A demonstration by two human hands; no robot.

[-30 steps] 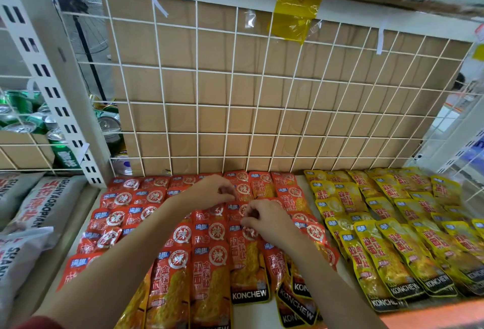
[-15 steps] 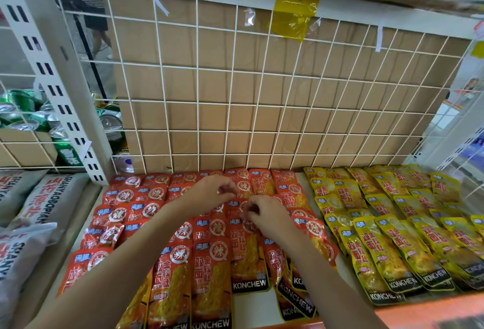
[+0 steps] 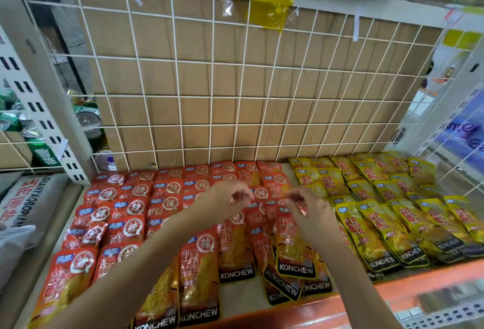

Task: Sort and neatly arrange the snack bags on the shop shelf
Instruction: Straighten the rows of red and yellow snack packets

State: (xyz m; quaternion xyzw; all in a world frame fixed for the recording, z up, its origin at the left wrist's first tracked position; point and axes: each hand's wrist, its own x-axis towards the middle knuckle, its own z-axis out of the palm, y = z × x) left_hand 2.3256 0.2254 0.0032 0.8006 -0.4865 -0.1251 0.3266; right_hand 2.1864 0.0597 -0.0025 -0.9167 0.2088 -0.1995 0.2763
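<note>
Red snack bags (image 3: 125, 213) lie in overlapping rows on the left half of the shelf, and yellow snack bags (image 3: 387, 223) fill the right half. Both of my hands hover over the middle red column. My right hand (image 3: 307, 210) has its fingers curled and pinches the top edge of a red bag (image 3: 292, 247), which lies on top of its neighbours. My left hand (image 3: 226, 199) is a little to the left with its fingers curled; motion blur hides whether it holds anything.
A white wire grid (image 3: 235, 98) backed by cardboard closes the rear of the shelf. Green cans (image 3: 86, 116) stand behind the left upright (image 3: 49, 98). Grey sacks (image 3: 23, 210) lie on the left. The orange shelf edge (image 3: 408, 286) runs along the front right.
Both hands have lifted off the middle red bags and drawn slightly apart. The camera has moved closer to the shelf.
</note>
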